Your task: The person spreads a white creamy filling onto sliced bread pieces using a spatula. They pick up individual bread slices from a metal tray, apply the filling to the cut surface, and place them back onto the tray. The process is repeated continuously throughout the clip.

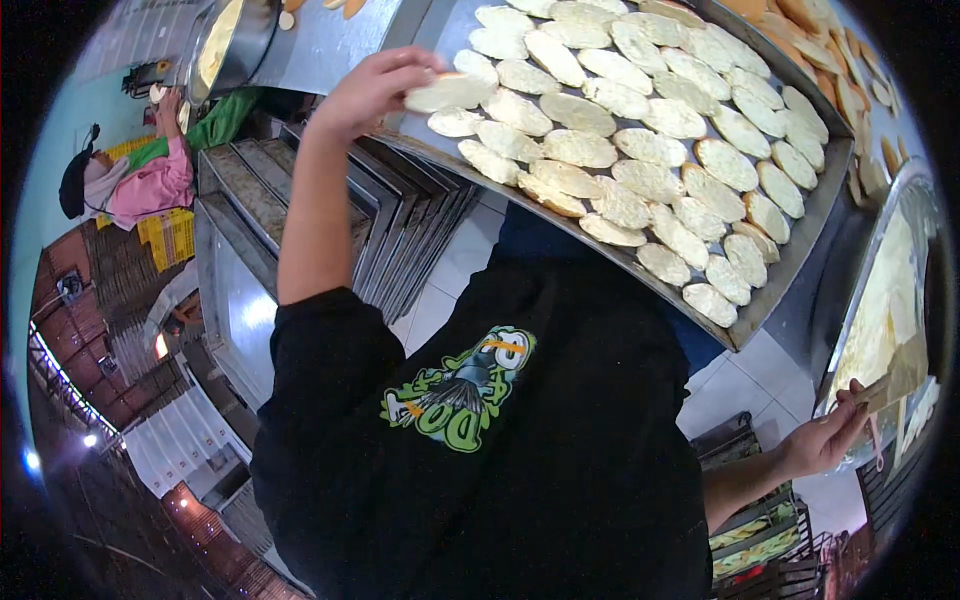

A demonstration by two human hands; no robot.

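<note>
My left hand (379, 86) is at the near left edge of a large metal baking tray (806, 274), holding an oval bread slice (450, 93) coated with pale spread. The tray bears many oval bread slices with a similar pale, rough coating, laid close together, some overlapping. My right hand (825, 439), at the far right, grips a flat scraper (896, 375) smeared with spread. The scraper is over the near end of a big metal basin (874, 262) that holds pale creamy spread (877, 322).
Stacked metal trays (397, 225) stand below left. Bread pieces (814, 45) are heaped beyond the tray. Another metal bowl (255, 45) with pale spread is at the upper left, near a co-worker (150, 180) in pink and green holding bread. Racks (757, 525) stand at lower right.
</note>
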